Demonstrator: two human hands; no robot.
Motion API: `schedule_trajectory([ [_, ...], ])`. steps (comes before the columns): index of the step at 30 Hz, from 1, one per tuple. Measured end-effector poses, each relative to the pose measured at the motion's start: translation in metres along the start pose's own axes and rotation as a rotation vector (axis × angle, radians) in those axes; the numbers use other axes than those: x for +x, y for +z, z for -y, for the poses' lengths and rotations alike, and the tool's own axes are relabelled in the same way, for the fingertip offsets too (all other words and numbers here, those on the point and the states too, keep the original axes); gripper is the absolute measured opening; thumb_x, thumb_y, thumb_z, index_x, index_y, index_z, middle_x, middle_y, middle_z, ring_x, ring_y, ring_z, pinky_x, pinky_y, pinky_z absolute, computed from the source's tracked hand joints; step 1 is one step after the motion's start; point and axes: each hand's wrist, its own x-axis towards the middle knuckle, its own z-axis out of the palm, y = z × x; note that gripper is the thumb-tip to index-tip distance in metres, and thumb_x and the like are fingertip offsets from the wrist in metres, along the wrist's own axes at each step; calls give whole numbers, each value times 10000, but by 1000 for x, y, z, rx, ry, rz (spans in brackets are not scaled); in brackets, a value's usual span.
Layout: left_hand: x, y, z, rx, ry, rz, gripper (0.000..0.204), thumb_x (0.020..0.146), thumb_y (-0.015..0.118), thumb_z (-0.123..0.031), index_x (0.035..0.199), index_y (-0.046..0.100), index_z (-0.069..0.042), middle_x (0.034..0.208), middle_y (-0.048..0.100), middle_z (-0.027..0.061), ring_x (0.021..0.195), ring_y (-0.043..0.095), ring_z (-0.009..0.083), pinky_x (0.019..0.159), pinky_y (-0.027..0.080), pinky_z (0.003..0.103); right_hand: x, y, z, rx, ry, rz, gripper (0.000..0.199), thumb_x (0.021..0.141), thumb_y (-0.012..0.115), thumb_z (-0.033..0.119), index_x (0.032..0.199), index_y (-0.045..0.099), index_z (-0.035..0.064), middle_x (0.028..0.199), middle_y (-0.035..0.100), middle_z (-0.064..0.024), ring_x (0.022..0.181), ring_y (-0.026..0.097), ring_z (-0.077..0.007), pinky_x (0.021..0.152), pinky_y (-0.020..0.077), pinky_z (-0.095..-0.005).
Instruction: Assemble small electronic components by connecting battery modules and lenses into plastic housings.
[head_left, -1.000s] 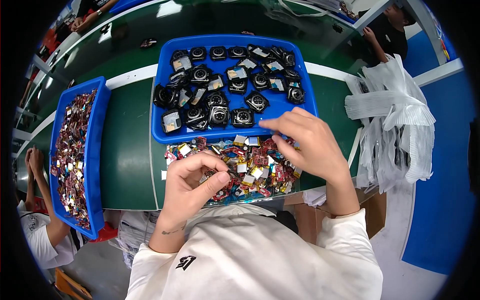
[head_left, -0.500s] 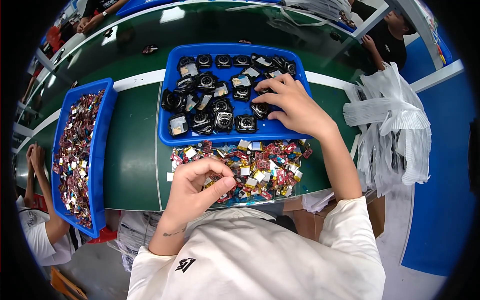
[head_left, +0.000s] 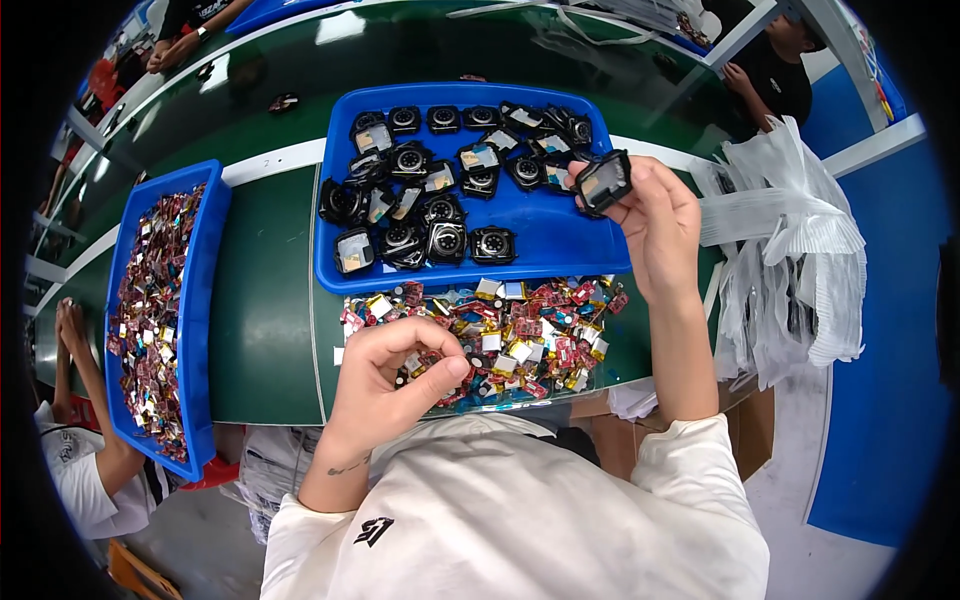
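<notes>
My right hand (head_left: 664,235) grips a black smartwatch case (head_left: 604,182) by its edge, raised over the right rim of a blue tray (head_left: 580,268). The case is tilted, and its open side with a pale grey inner face shows. Inside the tray lie several more black watch cases, some with round sensor backs up, others with silvery or tan insides. Closed in a pinch, my left hand (head_left: 385,385) hovers at the near side of a pile of small battery-and-circuit pieces (head_left: 520,340); what its fingertips hold, if anything, I cannot make out.
A long blue bin (head_left: 202,330) full of similar small parts stands at the left. White plastic sleeves (head_left: 785,250) hang stacked at the right. Across the green bench, a person's hands (head_left: 172,52) rest at the far left; another person's hands (head_left: 70,325) are beyond the bin.
My right hand has lifted a watch case out of the tray and drawn it right and up, turning it. My left hand stays nearly in place, still pinched.
</notes>
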Motion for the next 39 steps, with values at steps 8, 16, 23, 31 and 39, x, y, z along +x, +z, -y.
schedule_trajectory([
  [8,12,8,-4,62,77,-44,49,837,638,30,883,636,47,958,642,123,879,597,133,741,475,242,-56,41,-2,163,69,-22,366,920,549,38,1271,464,-20,1038,605,-96,854,610,-105,678,543,-225],
  [16,25,20,-23,328,226,-124,36,795,666,11,812,655,41,1148,594,185,796,619,114,659,481,208,-75,75,2,166,221,34,314,895,561,-9,1209,562,0,1043,622,-67,800,593,-64,625,532,-190],
  [23,34,28,-21,605,225,-141,43,760,673,8,777,652,41,1093,641,175,659,618,100,576,477,216,-82,75,-3,-10,98,80,317,812,603,-65,1126,618,-20,1027,654,-73,721,603,-39,574,493,-178],
  [31,35,27,-15,578,148,-176,54,762,665,0,765,647,51,1028,669,163,581,596,81,534,470,210,-85,76,-9,-193,-33,85,318,814,616,-35,1129,631,-2,942,671,-101,667,616,-82,570,500,-217],
  [39,34,29,-14,585,127,-204,67,772,660,-8,766,646,58,1012,674,154,601,615,89,539,479,209,-84,76,-8,-277,-83,93,293,834,617,-1,1126,631,-6,900,669,-118,673,628,-126,592,506,-239],
])
